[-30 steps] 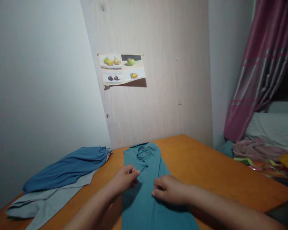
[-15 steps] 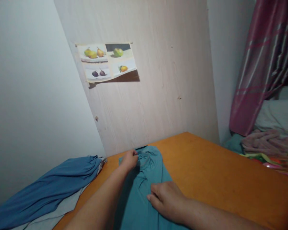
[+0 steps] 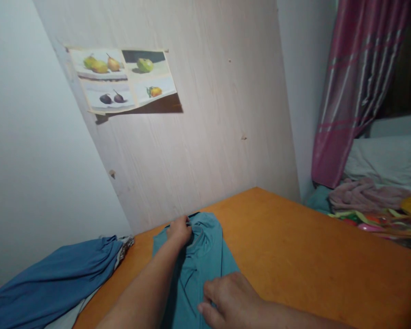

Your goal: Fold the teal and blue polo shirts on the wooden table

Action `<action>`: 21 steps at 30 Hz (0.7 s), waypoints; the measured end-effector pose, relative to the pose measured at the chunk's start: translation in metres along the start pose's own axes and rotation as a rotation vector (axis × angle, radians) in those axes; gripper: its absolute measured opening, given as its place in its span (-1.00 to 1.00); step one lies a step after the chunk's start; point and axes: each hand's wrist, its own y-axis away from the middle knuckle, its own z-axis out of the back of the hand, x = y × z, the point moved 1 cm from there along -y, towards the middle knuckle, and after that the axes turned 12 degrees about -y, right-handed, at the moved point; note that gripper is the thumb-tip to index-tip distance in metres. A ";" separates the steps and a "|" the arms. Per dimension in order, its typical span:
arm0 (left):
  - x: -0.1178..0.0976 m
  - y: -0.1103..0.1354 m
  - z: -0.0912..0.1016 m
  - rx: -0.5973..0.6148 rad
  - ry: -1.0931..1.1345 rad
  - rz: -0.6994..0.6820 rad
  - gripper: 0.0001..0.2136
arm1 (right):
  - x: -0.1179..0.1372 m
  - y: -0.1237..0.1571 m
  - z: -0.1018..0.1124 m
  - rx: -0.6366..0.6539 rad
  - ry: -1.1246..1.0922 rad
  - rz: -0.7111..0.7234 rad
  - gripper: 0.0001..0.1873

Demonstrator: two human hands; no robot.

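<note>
The shirt (image 3: pixel 208 262) lies on the table (image 3: pixel 311 251), collar (image 3: pixel 197 241) toward the wall (image 3: pixel 205 151). The left hand (image 3: pixel 179 231) curls at the collar; whether it pinches cloth cannot be told. The right hand (image 3: pixel 231 298), loosely bent, thumb apart from fingers, is over the shirt; its grip is unclear.

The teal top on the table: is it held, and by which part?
The left hand seems to hold the teal top at the left side of its neckline. I cannot tell whether the right hand, curled over the front, grips it.
</note>
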 end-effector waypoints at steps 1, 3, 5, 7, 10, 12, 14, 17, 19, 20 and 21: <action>-0.001 -0.001 0.001 -0.008 0.029 0.004 -0.92 | 0.000 0.000 0.000 0.002 -0.002 0.000 -0.66; -0.001 -0.003 0.006 -0.044 0.112 0.013 -0.96 | 0.000 0.002 0.001 0.002 -0.019 0.004 -0.65; 0.001 -0.006 0.015 -0.114 0.224 0.037 -0.95 | -0.001 0.004 0.001 -0.013 -0.053 0.001 -0.65; 0.005 -0.008 0.027 -0.186 0.353 0.082 -0.87 | 0.000 0.006 0.002 -0.047 -0.089 -0.019 -0.65; 0.017 -0.011 0.042 -0.219 0.543 0.171 -0.81 | 0.001 0.007 0.004 -0.109 -0.104 -0.067 -0.67; 0.026 -0.009 0.048 -0.188 0.650 0.234 -0.83 | 0.001 0.007 0.005 -0.134 -0.093 -0.084 -0.68; 0.037 -0.006 0.047 -0.128 0.737 0.303 -0.89 | 0.001 0.006 0.004 -0.140 -0.091 -0.080 -0.70; 0.050 0.004 0.036 -0.004 0.816 0.428 -0.93 | -0.001 0.006 0.003 -0.142 -0.098 -0.053 -0.72; 0.057 0.010 0.025 0.084 0.832 0.514 -0.86 | -0.002 0.006 0.002 -0.144 -0.095 -0.047 -0.72; 0.060 0.014 0.020 0.121 0.832 0.548 -0.81 | -0.003 0.007 0.002 -0.143 -0.094 -0.049 -0.72; 0.063 0.017 0.016 0.153 0.830 0.572 -0.77 | -0.003 0.007 0.002 -0.141 -0.096 -0.053 -0.71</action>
